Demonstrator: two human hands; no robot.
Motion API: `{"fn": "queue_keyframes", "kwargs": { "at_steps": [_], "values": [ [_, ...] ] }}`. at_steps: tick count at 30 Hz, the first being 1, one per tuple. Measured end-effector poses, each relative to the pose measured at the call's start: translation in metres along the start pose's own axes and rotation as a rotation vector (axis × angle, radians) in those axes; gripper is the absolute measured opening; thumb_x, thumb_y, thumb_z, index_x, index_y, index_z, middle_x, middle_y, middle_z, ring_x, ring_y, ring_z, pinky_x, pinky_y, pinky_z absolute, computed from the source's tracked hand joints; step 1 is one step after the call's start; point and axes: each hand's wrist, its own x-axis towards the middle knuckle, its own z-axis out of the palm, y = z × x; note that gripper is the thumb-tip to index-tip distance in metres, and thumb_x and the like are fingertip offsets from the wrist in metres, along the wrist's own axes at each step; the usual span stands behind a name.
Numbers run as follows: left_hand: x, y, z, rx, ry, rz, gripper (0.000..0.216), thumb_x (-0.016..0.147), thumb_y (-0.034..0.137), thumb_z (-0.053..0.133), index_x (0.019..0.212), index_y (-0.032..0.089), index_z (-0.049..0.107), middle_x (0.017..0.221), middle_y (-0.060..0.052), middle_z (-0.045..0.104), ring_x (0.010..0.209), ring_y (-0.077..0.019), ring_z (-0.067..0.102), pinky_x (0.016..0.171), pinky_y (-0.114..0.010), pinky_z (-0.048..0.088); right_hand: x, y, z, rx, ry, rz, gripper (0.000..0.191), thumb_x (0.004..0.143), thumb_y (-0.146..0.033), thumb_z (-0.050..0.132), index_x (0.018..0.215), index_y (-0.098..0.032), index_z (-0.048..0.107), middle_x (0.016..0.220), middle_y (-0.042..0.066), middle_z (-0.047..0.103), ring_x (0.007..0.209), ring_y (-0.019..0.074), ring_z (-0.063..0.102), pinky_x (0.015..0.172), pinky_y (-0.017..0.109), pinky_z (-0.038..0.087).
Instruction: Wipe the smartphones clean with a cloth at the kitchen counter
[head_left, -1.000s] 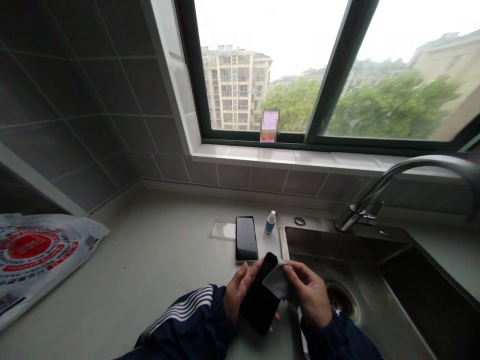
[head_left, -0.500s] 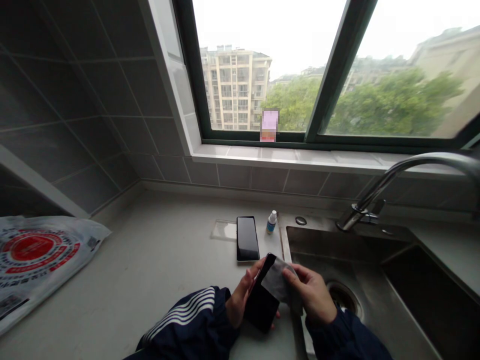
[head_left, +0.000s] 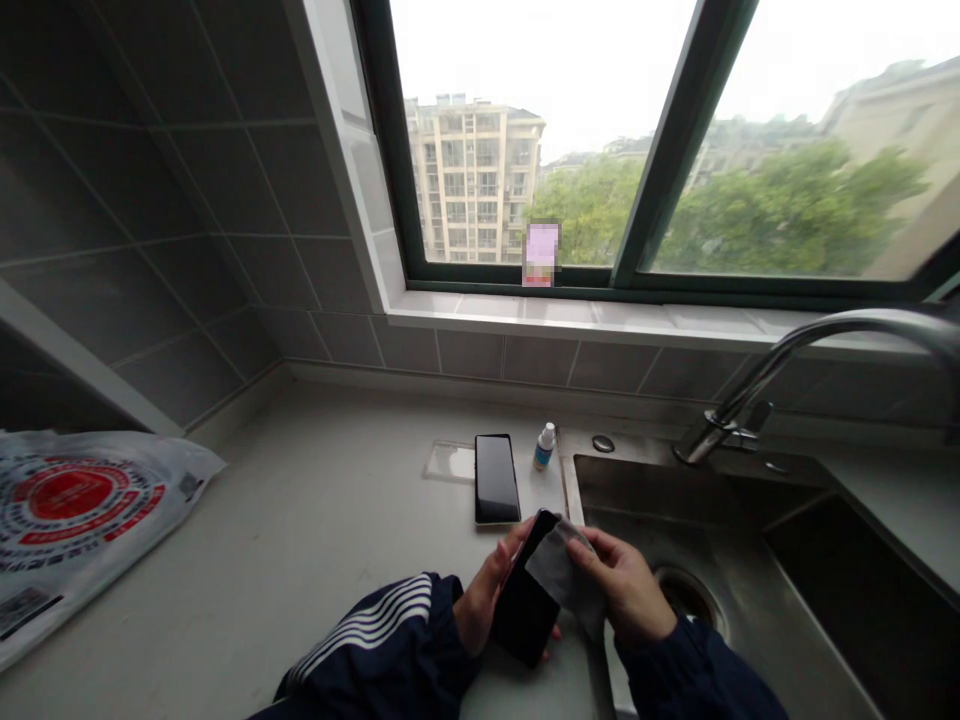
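My left hand point(head_left: 484, 598) grips a black phone point(head_left: 525, 598) by its left edge, tilted, over the counter beside the sink. My right hand point(head_left: 626, 590) presses a grey cloth point(head_left: 559, 570) against the phone's upper right part with its fingers closed on the cloth. A second black phone point(head_left: 496, 478) lies flat on the counter just beyond, next to a clear phone case point(head_left: 448, 461) and a small bottle with a blue label point(head_left: 544, 446).
A steel sink point(head_left: 720, 520) with its drain point(head_left: 679, 592) lies to the right, under a curved tap point(head_left: 787, 350). A printed plastic bag point(head_left: 67, 510) lies on the counter at far left. Grey wall tiles and a window ledge point(head_left: 600, 315) stand behind.
My right hand has slid the cloth a little over the phone's upper part. The held phone has tilted slightly more upright and nearer to me.
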Motion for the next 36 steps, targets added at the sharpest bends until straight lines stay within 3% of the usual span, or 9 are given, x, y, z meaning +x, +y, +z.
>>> {"fn": "queue_keyframes", "kwargs": {
  "at_steps": [12, 21, 36],
  "values": [
    [-0.0015, 0.0028, 0.0028, 0.025, 0.017, 0.013, 0.068, 0.086, 0.066, 0.031, 0.145, 0.033, 0.022, 0.125, -0.017, 0.055, 0.068, -0.023, 0.07, 0.051, -0.036, 0.056, 0.0031, 0.0008, -0.0058, -0.013, 0.015, -0.001, 0.038, 0.058, -0.047, 0.085, 0.07, -0.015, 0.067, 0.064, 0.001, 0.068, 0.054, 0.0135, 0.059, 0.054, 0.024, 0.044],
    [-0.002, 0.0038, 0.0047, 0.052, 0.007, 0.014, 0.067, 0.087, 0.065, 0.031, 0.145, 0.032, 0.025, 0.122, -0.017, 0.057, 0.068, -0.0221, 0.069, 0.05, -0.033, 0.056, 0.002, 0.0037, 0.001, -0.006, -0.004, 0.007, 0.052, 0.06, -0.056, 0.08, 0.09, -0.015, 0.071, 0.078, 0.007, 0.072, 0.065, 0.0199, 0.065, 0.06, 0.029, 0.048],
    [-0.0053, 0.0036, 0.0057, 0.085, 0.039, 0.025, 0.071, 0.086, 0.066, 0.033, 0.147, 0.03, 0.022, 0.125, -0.019, 0.054, 0.069, -0.0221, 0.068, 0.051, -0.033, 0.054, 0.0028, 0.0017, -0.0058, -0.03, 0.0, -0.019, 0.04, 0.059, -0.05, 0.083, 0.071, -0.016, 0.065, 0.064, 0.0, 0.067, 0.054, 0.0136, 0.058, 0.053, 0.024, 0.043]
  ]
}}
